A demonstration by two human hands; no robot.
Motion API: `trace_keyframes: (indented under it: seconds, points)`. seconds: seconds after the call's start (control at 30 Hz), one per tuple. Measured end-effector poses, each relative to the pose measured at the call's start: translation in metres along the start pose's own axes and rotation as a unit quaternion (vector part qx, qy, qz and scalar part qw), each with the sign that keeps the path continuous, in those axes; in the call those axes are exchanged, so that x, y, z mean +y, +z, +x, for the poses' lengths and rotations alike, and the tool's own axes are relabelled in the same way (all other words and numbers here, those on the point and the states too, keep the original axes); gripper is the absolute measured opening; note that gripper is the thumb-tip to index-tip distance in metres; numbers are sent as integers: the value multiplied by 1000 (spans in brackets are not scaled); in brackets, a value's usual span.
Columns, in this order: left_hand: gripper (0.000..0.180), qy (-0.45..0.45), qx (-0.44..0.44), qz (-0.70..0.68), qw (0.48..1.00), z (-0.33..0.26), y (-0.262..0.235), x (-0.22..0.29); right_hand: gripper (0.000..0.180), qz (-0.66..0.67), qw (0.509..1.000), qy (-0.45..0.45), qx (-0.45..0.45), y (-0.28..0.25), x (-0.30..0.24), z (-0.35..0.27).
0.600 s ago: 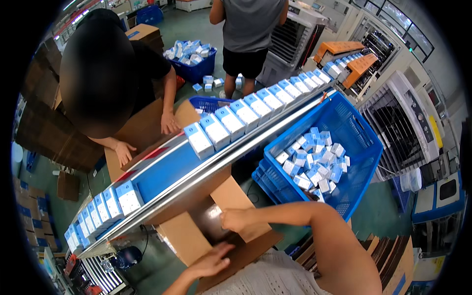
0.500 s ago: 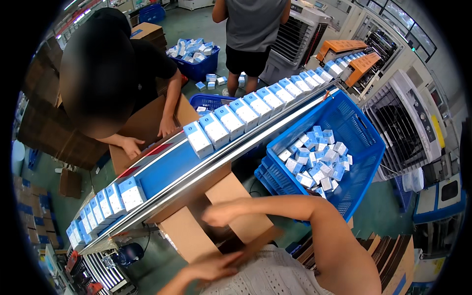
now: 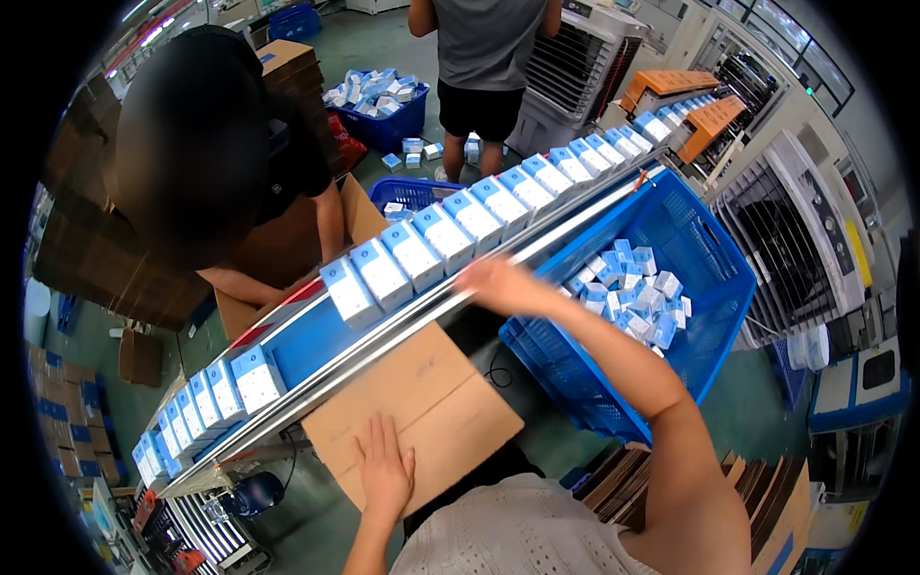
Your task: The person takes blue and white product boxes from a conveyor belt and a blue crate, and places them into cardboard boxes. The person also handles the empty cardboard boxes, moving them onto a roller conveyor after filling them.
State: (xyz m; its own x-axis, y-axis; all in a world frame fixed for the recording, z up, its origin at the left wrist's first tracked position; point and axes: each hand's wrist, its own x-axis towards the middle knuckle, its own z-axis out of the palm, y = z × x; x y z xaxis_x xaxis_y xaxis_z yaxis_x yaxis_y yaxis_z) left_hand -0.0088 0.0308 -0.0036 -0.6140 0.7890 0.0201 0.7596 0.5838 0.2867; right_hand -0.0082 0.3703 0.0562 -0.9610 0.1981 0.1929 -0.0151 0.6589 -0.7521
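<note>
Up from the cardboard box (image 3: 422, 412) has come the right hand (image 3: 500, 283); a moment ago it was low on the box flap, and now it reaches to the edge of the moving belt (image 3: 307, 335), near a white and blue box (image 3: 450, 235) in the long row; its fingers are blurred, so I cannot tell if they are open or closed, and it seems to hold nothing; the left hand (image 3: 383, 470) lies flat and open on the box flap, pressing it down. I think the reaching hand could bump the row and knock a small box off the belt, since the boxes stand close together; the flap could spring up if the flat hand lifts. Each small box has a white top and blue sides; more lie jumbled in the big blue crate (image 3: 709, 287) to the right; another blue crate (image 3: 383, 105) sits far back on the floor; brown flat cardboard (image 3: 86, 249) leans at the left; a person in black (image 3: 192, 144) bends over the belt's far side.
</note>
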Motion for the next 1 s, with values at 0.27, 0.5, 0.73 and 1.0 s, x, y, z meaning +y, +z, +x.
trace_keyframes:
  seconds: [0.27,0.5,0.73,1.0]
  points:
    - [59,-48,-36,-9,998,-25,13,3,21,-405,895,168,78,-19,138,79]
    - [56,-95,-7,-27,995,-52,-4,-37,17,-458,853,31,250,-124,20,186]
    - [55,-104,27,-34,994,-67,3,-47,24,-340,876,-102,326,-108,28,227]
    - [60,-360,196,-538,737,-207,75,-198,45,-131,984,6,-120,129,53,-22]
